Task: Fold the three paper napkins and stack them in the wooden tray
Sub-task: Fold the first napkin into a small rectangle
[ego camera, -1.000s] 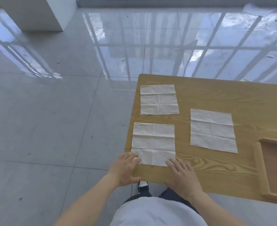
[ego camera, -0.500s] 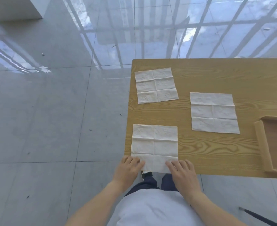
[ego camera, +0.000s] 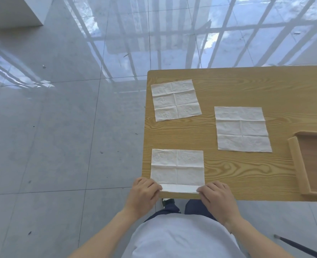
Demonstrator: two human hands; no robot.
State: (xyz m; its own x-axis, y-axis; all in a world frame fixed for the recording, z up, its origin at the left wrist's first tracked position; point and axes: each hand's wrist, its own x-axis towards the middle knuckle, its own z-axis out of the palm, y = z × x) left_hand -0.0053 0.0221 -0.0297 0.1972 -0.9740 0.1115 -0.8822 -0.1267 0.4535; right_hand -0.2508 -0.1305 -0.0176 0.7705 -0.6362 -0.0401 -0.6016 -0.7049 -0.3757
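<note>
1. The left hand (ego camera: 143, 192) was seen at the near left corner of the nearest napkin (ego camera: 177, 169), its fingers curled and pinching that corner.
2. The nearest napkin was laid at the table's near left corner, on the wooden table (ego camera: 247, 174), with its near edge turned up into a narrow strip.
3. The right hand (ego camera: 217, 198) was found at the near right corner of the same napkin, pinching it likewise.
4. The paper was judged light, thin and limp, easily torn or creased askew; it was best taken by both near corners at once, so that the edge could be carried over evenly.
5. A second napkin (ego camera: 176, 100) was laid flat at the far left, well apart from the hands.
6. A third napkin (ego camera: 242, 129) was laid flat further right, near the wooden tray (ego camera: 296, 164).
7. Three napkins were counted, none fully folded; one tray was counted, partly cut off at the right edge, and nothing was seen in its visible part.
</note>
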